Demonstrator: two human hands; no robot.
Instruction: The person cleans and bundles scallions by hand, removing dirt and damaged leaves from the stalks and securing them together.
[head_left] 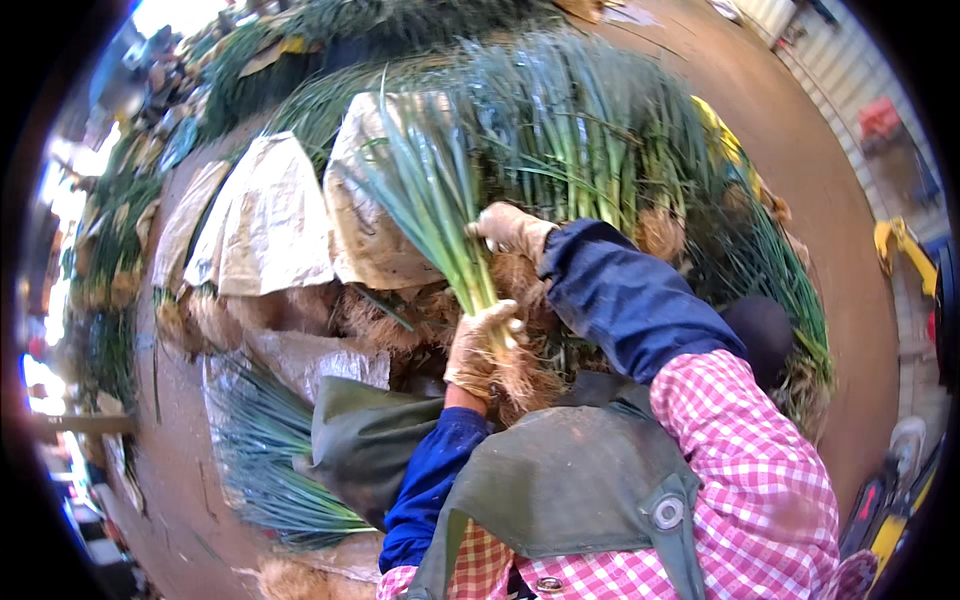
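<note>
The left hand [484, 350] hides part of the held onions [455, 255]. Sacks [265, 225] partly cover other onions [213, 322]. The right edge crops a yellow object [906, 250].

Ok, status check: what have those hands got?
Left hand: gloved, closed around green onion bunch, just above roots. Right hand: gloved, at the bunch's right edge, contact unclear. Pale sack behind the bunch, not in front.

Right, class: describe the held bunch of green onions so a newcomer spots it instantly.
Find the big leafy heap across the upper middle, then the rightmost pale sack beside it. In front of that sack, green leaves slant down to the gloved left hand. That is the bunch: unlike its neighbours, it is gripped in a hand.
</note>
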